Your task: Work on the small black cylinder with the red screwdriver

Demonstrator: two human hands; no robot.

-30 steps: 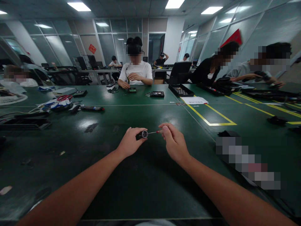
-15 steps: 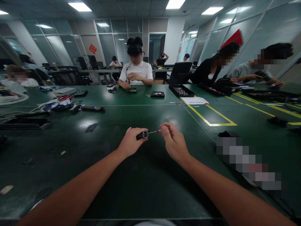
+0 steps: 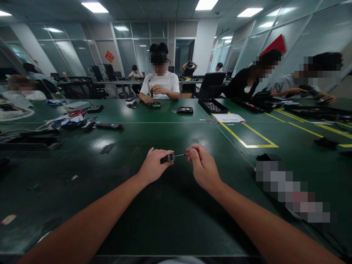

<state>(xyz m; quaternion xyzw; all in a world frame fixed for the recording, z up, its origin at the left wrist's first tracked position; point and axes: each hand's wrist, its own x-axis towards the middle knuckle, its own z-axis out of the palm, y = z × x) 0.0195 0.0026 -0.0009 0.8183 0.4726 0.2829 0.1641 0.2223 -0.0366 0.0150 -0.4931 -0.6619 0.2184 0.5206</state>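
Note:
Above the middle of the green table, my left hand is closed round a short black cylinder. Its round open end, with a pale ring, faces right; the rest is hidden by my fingers. My right hand pinches a slim screwdriver with a red collar and a thin metal shaft. The shaft points left, and its tip is at the cylinder's open end. Whether the tip touches or goes inside, I cannot tell. Most of the screwdriver's handle is hidden in my right fingers.
On the left lie a dark pen-like tool, red-handled scissors and a black tray. A paper sheet lies near yellow tape at right. Across the table, a person in a white shirt handles a small device.
My hands and what they hold stay almost in place; the whole view shifts very slightly. In the background, a person now has both arms raised to the head.

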